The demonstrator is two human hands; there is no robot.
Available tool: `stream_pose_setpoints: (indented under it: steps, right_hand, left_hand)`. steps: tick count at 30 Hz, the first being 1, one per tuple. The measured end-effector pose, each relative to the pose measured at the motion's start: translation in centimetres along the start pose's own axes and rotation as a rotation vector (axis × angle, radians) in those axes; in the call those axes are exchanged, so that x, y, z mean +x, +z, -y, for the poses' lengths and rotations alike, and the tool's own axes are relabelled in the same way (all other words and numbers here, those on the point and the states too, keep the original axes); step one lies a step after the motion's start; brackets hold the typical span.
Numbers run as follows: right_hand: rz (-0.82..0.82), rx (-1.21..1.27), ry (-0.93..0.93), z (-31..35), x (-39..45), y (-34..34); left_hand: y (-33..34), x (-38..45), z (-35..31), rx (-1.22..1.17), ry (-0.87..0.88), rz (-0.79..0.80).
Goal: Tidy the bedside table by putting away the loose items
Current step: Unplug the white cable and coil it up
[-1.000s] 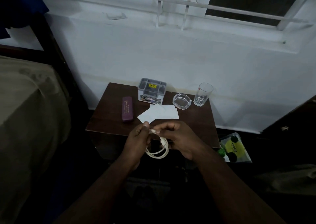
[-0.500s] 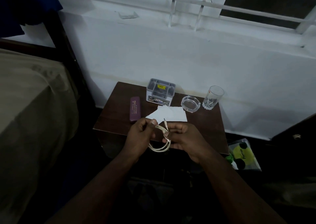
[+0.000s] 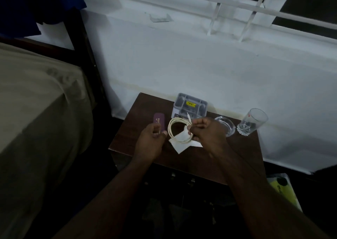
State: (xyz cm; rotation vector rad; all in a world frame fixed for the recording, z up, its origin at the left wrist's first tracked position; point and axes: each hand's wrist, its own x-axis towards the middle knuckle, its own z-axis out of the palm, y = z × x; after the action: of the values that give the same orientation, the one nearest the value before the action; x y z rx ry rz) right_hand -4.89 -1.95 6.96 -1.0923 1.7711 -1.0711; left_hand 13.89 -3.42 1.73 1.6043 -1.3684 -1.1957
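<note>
My right hand (image 3: pixel 207 134) holds a coiled white cable (image 3: pixel 172 127) by its right side, just above the dark wooden bedside table (image 3: pixel 228 156). The cable's plug sticks up above my fingers. My left hand (image 3: pixel 152 142) hovers with loosely curled fingers just left of the coil, its thumb close to the loop, holding nothing I can see. White papers (image 3: pixel 179 145) lie on the table under the coil. A purple case (image 3: pixel 159 120) lies partly behind my left hand. A grey compartment organizer (image 3: pixel 190 103) stands at the back of the table.
A glass ashtray (image 3: pixel 227 127) and a drinking glass (image 3: pixel 252 121) stand at the table's back right. A bed with an olive cover (image 3: pixel 36 111) fills the left. A yellow-green bag (image 3: pixel 281 189) lies on the floor to the right. A white wall and window rise behind.
Both hands moved forward over the table. The coil, gripped by both hands before, now hangs from my right hand alone, and my left hand has come off it.
</note>
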Motion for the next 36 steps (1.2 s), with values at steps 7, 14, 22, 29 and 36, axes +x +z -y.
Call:
stream_pose_setpoints:
  steps: [7, 14, 22, 29, 36]
  right_hand:
    - [-0.067, -0.364, -0.197, 3.6, 9.5, 3.9]
    - [0.161, -0.688, -0.272, 5.3, 18.2, 10.0]
    - [0.329, -1.057, -0.334, 2.9, 24.0, 14.6]
    - [0.410, -1.241, -0.382, 1.7, 25.4, 15.6]
    - [0.387, -1.276, -0.376, 2.3, 24.8, 14.9]
  left_hand:
    - [1.8, 3.5, 2.7, 0.485, 0.156, -0.006]
    - [1.3, 5.3, 4.2, 0.605, 0.112, 0.018]
    - [-0.1, 5.8, 5.9, 0.583, 0.080, -0.071]
    - [0.0, 6.1, 5.8, 0.525, 0.062, -0.081]
    - [0.0, 6.0, 5.7, 0.524, 0.053, -0.064]
